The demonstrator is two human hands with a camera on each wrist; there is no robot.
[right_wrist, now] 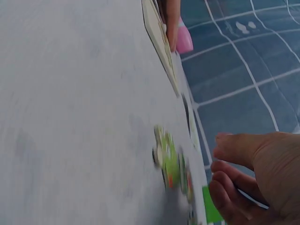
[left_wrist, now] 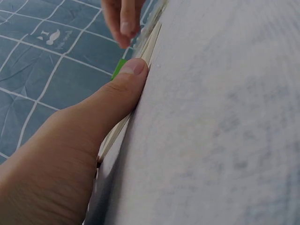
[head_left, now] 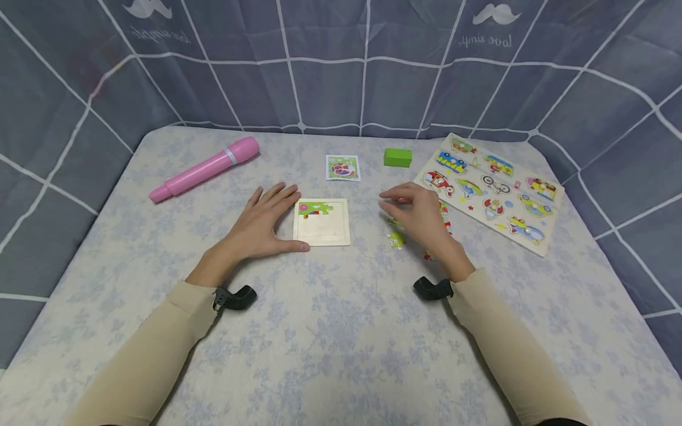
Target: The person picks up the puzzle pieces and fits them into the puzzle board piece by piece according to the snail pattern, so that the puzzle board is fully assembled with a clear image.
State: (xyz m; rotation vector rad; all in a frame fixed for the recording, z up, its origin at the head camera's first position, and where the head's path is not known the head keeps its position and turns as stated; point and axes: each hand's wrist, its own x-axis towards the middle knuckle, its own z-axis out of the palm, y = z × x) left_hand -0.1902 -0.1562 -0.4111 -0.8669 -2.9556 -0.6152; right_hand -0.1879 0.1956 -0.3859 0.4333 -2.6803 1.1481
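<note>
A small square wooden puzzle tray (head_left: 322,231) lies in the middle of the table, with joined green puzzle pieces (head_left: 315,208) in its upper left. My left hand (head_left: 261,222) spreads its straight fingers along the tray's left side, the thumb at its lower edge. In the left wrist view the thumb (left_wrist: 117,86) rests against the wooden edge. To the right, my right hand (head_left: 418,213) hovers over loose puzzle pieces (head_left: 396,238), partly hiding them. Its fingers (right_wrist: 229,192) are bent loosely, thumb and fingertips apart, and I see nothing between them.
A picture card (head_left: 343,168) and a green block (head_left: 397,157) lie behind the tray. A wooden vehicle board (head_left: 485,204) lies to the right, close by my right hand. A pink stick-shaped object (head_left: 205,170) lies at the back left. Grey-blue tiled cloth (head_left: 330,89) hangs behind the table.
</note>
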